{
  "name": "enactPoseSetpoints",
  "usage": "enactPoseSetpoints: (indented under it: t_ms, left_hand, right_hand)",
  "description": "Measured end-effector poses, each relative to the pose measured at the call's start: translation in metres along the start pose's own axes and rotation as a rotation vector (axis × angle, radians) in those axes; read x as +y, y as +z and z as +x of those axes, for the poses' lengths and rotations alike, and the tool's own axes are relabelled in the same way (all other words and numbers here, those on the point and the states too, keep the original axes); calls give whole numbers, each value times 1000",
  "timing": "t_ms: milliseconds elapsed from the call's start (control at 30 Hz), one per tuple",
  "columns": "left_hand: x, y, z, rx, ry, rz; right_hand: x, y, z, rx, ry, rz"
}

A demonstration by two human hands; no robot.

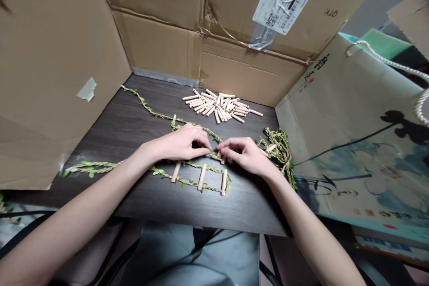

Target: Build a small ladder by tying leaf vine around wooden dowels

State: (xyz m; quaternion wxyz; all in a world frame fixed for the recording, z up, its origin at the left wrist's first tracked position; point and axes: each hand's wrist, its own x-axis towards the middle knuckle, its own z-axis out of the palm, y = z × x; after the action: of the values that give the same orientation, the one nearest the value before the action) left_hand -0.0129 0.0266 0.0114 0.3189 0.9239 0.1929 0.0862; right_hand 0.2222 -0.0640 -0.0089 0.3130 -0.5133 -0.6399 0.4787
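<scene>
The left hand (pixel 191 140) curves with thumb and fingertips drawn together at a leafy cord (pixel 214 156); I cannot tell whether it pinches it. The right hand (pixel 244 154) closes thumb and fingertips on that cord, facing the left. All this sits on a dark, wood-grained tabletop (pixel 147 208), boxed in by creased brown cardboard (pixel 150 44) with clear tape and a white printed label (pixel 281 3). At the right stands a pale paper bag (pixel 338 143) with ink-wash painting and a twisted rope handle (pixel 389 60). A heap of smooth, pale wooden rods (pixel 221 105), short and round with holes near their ends, lies by the back wall, and a tangled bundle of cord (pixel 281 152) rests against the bag. Just below the hands lies the ladder (pixel 202 177): braided tan strands, tiny green leaves, pinkish rungs set crosswise
</scene>
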Motion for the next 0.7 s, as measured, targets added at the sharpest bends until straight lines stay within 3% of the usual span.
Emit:
enactPoseSetpoints:
  t_ms: [67,200,267,533,700]
  left_hand:
    - [1,-1,-1,-10,-7,-3]
    - [3,2,-1,-41,1,-12]
    - [4,3,-1,-59,1,-23]
    - [0,4,0,-68,-21,-47]
    - [2,6,0,-93,42,-28]
  right_hand:
    - [2,0,0,38,-29,-44]
    - [3,-2,0,180,-105,-342]
    - [4,-2,0,173,-95,-438]
    - [7,-4,-1,129,-108,-402]
    - [5,-2,0,146,-133,-387]
